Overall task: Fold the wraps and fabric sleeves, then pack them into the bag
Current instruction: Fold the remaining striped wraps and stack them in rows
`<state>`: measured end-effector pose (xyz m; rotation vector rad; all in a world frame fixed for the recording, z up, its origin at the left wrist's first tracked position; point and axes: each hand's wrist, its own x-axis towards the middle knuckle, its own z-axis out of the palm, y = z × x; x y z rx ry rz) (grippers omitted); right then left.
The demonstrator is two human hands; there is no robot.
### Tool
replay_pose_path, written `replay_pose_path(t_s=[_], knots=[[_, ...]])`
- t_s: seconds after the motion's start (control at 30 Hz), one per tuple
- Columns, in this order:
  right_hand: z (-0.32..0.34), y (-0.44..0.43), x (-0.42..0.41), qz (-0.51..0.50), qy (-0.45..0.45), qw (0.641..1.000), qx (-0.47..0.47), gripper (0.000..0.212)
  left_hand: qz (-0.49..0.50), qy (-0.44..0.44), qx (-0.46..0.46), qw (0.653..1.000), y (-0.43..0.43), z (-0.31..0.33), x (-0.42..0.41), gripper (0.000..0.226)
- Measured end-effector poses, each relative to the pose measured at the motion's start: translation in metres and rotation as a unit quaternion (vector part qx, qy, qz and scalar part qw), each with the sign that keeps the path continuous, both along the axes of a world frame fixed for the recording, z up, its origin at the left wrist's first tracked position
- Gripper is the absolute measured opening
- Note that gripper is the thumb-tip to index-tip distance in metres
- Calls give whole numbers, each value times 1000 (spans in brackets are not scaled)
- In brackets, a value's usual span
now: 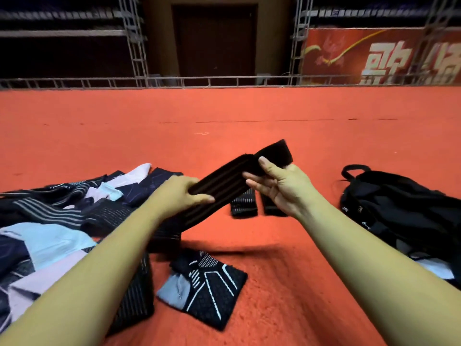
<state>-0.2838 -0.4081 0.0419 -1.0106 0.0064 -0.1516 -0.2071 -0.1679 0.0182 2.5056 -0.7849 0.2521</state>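
Observation:
A long black ribbed wrap (224, 181) is stretched in the air between my hands, its far end folded over. My left hand (179, 193) grips its lower part, thumb on top. My right hand (277, 186) pinches the folded upper end between thumb and fingers. A black bag (399, 208) lies on the carpet at the right. A folded black sleeve with white lines (207, 283) lies in front of me. Two small folded black pieces (244, 203) sit beyond, partly hidden by my right hand.
A heap of unfolded sleeves and wraps (57, 221) in black, navy, pale blue and lilac covers the carpet at the left. Red carpet (224, 116) stretches ahead to a metal truss railing (224, 81) and a red banner (374, 56).

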Motion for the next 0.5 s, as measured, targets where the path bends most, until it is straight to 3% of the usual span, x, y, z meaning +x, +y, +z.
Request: replay_pose_path(t_s=[0.07, 0.17, 0.27, 0.4, 0.5], knots=[[1, -4, 2, -33, 1, 999, 7, 5, 32, 80, 100, 991, 20, -4, 9, 36], [-5, -15, 6, -97, 1, 992, 84, 18, 44, 95, 154, 982, 41, -4, 14, 26], [-4, -22, 9, -131, -2, 983, 131, 10, 90, -5, 146, 985, 49, 9, 17, 8], [-1, -21, 9, -149, 3, 973, 174, 12, 169, -162, 66, 970, 42, 40, 21, 12], [3, -19, 11, -154, -7, 969, 191, 15, 175, -184, 23, 967, 33, 59, 19, 12]])
